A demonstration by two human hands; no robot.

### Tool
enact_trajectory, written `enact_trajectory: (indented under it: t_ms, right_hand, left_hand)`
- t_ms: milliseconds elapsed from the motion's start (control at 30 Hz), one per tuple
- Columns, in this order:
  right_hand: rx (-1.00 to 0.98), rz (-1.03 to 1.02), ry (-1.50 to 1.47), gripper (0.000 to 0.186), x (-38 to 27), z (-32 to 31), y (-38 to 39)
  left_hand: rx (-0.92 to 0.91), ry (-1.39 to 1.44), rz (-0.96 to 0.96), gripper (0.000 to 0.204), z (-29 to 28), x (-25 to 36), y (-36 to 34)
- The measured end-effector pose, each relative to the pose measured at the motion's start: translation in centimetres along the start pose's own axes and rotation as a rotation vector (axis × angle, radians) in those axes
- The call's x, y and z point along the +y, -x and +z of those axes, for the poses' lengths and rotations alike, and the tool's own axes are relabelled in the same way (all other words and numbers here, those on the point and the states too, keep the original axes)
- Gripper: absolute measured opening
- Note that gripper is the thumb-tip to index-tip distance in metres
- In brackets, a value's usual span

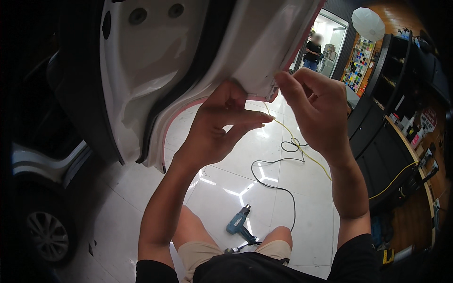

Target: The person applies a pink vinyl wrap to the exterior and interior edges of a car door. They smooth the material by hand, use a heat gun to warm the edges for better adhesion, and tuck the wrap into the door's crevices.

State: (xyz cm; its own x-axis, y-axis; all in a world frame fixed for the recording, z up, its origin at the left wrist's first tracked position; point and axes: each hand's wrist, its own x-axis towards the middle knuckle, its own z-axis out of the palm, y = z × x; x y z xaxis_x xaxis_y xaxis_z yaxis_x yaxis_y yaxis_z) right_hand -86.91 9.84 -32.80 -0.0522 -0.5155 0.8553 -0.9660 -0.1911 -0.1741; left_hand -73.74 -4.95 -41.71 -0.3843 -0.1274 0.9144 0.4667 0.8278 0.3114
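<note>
A white car door (245, 56) with a reddish strip along its outer edge hangs in front of me. My left hand (212, 125) is at the door's lower edge, one digit bent against the inner panel while other fingers stretch out below the edge. To the right, my right hand (318, 106) is raised beside the door's lower corner (270, 95), its fingers curled in toward the thumb. Whatever may be between those fingertips is hidden. The corner looks rough, with some loose or wrinkled edging.
A teal heat gun (239, 224) lies on the tiled floor between my legs, its black cord (283, 188) curling away. A yellow cable (309, 153) crosses the floor. Dark cabinets (377, 146) stand at right; a person (312, 51) is in the far doorway. A car wheel (47, 231) is at left.
</note>
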Motion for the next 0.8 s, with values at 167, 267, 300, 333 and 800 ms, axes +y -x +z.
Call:
enact_trajectory:
  t_ms: [167,267,300,333,800]
  right_hand:
    - [0.067,-0.084,0.199,0.037,0.5,1.5,0.1]
    - [0.090,-0.102,0.214,0.034,0.5,2.1,0.6]
    - [0.098,-0.116,0.217,0.033,0.5,2.1,0.7]
    - [0.110,-0.142,0.239,0.031,0.4,2.1,0.8]
    - [-0.171,-0.101,-0.854,0.019,7.2,4.3,0.7]
  left_hand:
    - [-0.024,-0.013,0.059,0.025,-0.4,-0.7,0.0]
    - [-0.026,0.005,0.034,0.028,-0.6,-0.8,0.1]
    - [-0.022,0.009,0.005,0.027,-0.4,-0.5,0.0]
    - [-0.019,0.013,-0.023,0.026,-0.3,-0.3,-0.1]
    - [-0.055,0.027,-0.037,0.019,-0.7,-0.2,-0.3]
